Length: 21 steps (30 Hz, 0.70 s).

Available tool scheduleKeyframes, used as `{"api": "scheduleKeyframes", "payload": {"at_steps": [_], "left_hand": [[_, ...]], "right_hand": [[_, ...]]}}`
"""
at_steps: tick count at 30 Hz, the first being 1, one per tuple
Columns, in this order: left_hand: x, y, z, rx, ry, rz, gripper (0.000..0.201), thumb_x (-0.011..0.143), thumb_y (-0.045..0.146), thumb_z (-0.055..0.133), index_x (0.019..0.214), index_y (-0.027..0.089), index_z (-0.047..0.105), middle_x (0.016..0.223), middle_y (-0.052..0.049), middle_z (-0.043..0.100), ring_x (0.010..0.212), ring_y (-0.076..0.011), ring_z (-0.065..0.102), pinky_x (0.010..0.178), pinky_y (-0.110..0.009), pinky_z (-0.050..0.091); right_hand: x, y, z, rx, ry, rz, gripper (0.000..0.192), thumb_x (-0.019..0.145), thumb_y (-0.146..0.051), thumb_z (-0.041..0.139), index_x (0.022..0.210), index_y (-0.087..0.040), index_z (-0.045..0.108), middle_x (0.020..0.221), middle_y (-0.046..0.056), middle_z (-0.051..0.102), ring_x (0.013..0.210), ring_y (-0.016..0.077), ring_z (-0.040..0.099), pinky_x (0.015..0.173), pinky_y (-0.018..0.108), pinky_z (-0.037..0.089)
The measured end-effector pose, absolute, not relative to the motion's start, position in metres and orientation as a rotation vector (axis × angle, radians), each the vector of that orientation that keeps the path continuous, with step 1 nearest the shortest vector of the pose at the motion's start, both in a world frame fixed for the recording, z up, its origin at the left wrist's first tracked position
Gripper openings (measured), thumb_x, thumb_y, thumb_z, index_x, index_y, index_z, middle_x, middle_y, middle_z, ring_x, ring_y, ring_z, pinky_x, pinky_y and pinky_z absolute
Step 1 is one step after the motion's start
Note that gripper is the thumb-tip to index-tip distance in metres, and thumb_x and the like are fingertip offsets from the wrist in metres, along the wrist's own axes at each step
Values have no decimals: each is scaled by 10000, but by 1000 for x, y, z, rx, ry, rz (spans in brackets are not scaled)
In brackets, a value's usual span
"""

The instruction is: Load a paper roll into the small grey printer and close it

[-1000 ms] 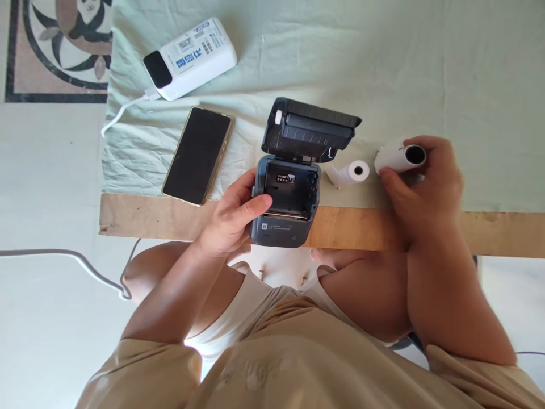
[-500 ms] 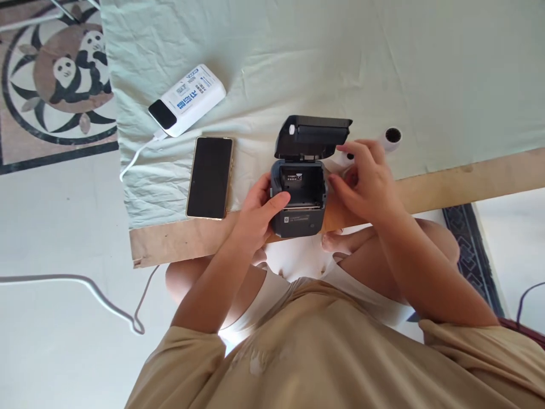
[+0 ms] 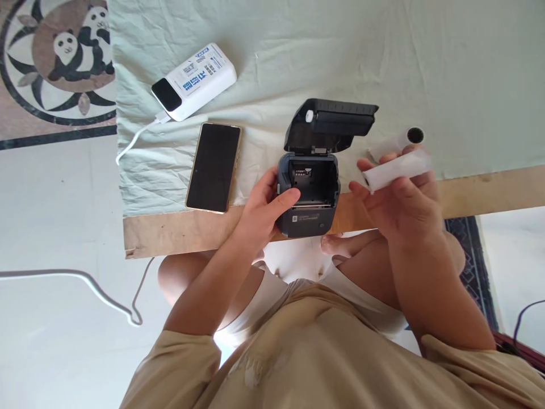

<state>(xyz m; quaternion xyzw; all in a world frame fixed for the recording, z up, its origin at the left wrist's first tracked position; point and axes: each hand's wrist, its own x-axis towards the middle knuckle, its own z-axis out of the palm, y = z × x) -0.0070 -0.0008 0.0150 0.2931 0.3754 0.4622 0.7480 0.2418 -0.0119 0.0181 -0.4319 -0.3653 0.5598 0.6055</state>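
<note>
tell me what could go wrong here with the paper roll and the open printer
1. The printer sits at the table edge, overhanging a little and steadied only by the left hand; a push could tip it off.
2. The right hand holds the paper roll loosely in its fingers; it could slip or unwind.
3. The spare roll lies on its side and may roll away.

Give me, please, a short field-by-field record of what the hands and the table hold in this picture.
left hand: grips the label printer, thumb on its rim
printer lid: raised, compartment empty
right hand: holds a paper roll off the table
second roll: lies on the green cloth
smartphone: flat, screen dark
power bank: white cable plugged in
</note>
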Motion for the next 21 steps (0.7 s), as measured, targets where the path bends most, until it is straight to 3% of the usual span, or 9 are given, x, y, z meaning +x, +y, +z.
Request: {"api": "scheduleKeyframes", "payload": {"at_steps": [4, 7, 10, 14, 16, 19, 21], "left_hand": [[-4, 0, 19, 660, 823, 1036, 554, 769, 475, 1013, 1168, 226, 720, 1057, -46, 867, 963, -264, 851, 819, -357, 695], [-3, 0, 20, 658, 825, 1048, 563, 765, 482, 1013, 1166, 225, 712, 1064, -53, 876, 977, -290, 862, 847, -399, 712], [-3, -1, 19, 664, 828, 1051, 570, 772, 498, 1007, 1182, 234, 713, 1078, -48, 876, 985, -282, 856, 853, -393, 706], [-3, -2, 18, 685, 852, 1062, 543, 798, 523, 993, 1165, 239, 713, 1084, -43, 862, 993, -258, 832, 850, -360, 675], [-2, -3, 17, 694, 868, 1069, 562, 797, 550, 989, 1169, 238, 705, 1091, -44, 852, 1030, -263, 824, 875, -362, 668], [-2, -3, 17, 688, 904, 1079, 591, 788, 572, 988, 1179, 238, 695, 1101, -40, 834, 1067, -257, 804, 908, -355, 658], [-2, -4, 16, 682, 919, 1088, 575, 798, 563, 981, 1182, 238, 701, 1077, -31, 819, 1017, -235, 785, 870, -333, 647]], "right_hand": [[236, -20, 31, -1058, -560, 1672, 329, 857, -442, 870, 1149, -318, 785, 1206, 0, 815, 1055, 182, 813, 765, 287, 727], [233, -21, 39, -1142, -601, 1647, 344, 826, -420, 868, 1145, -330, 777, 1077, -3, 792, 970, 184, 810, 737, 283, 706], [233, -22, 48, -1234, -1021, 1309, 444, 878, -325, 839, 1293, -422, 716, 1011, -26, 733, 913, 191, 803, 746, 326, 686], [224, -13, 62, -1110, -1766, 619, 529, 984, -286, 719, 1469, -428, 561, 1273, 37, 699, 1043, 223, 790, 857, 423, 710], [216, -1, 65, -1051, -1954, 428, 457, 970, -260, 713, 1382, -385, 561, 1293, 40, 718, 1080, 233, 784, 841, 427, 708], [202, 19, 63, -1029, -2058, 332, 305, 937, -198, 759, 1144, -334, 580, 1090, -13, 783, 968, 226, 793, 771, 406, 662], [195, 27, 57, -1016, -2073, 288, 255, 954, -155, 726, 1071, -320, 571, 1057, -22, 803, 942, 216, 797, 750, 395, 634]]}}
